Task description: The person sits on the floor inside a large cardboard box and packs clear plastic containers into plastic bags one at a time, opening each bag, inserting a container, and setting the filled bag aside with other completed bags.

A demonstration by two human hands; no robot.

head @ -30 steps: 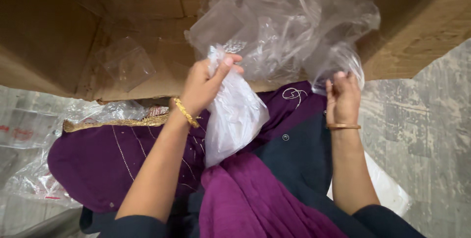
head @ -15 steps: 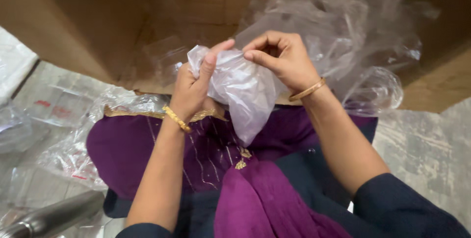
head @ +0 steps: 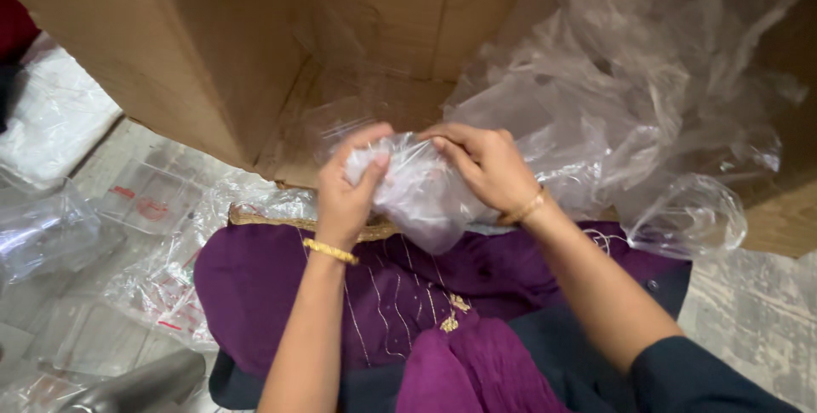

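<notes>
Near the middle of the frame, both hands close on one crumpled clear plastic bag (head: pixel 421 196). The left hand (head: pixel 347 192) clasps its left end, thumb and fingers curled tightly round the film, a gold bangle (head: pixel 330 250) on the wrist. The right hand (head: pixel 485 166) lies over the bag's top and right side, fingers bent down and pressing into it, with a second bangle (head: pixel 523 209) at its wrist. The bag is bunched into a soft lump between the two palms, held up above a purple garment (head: pixel 281 294) that spreads across the lower centre of the frame. That garment has fine pale stitched lines and a small gold ornament (head: pixel 449 321) near its middle; a gold trim (head: pixel 255 217) runs along its upper edge. More folded purple cloth (head: pixel 477 370) sits at the bottom centre, over dark blue fabric.

Behind the hands, filling the top of the frame, stands an open cardboard box (head: pixel 213 56) on its side. A heap of loose clear plastic (head: pixel 647 98) spills from it at the upper right, just beside the right hand. At the left, flat clear bags (head: pixel 145 209) with red markings lie on the pale floor, one partly under the garment. A grey rounded object (head: pixel 145 383) shows at the lower left corner; what it is cannot be told.
</notes>
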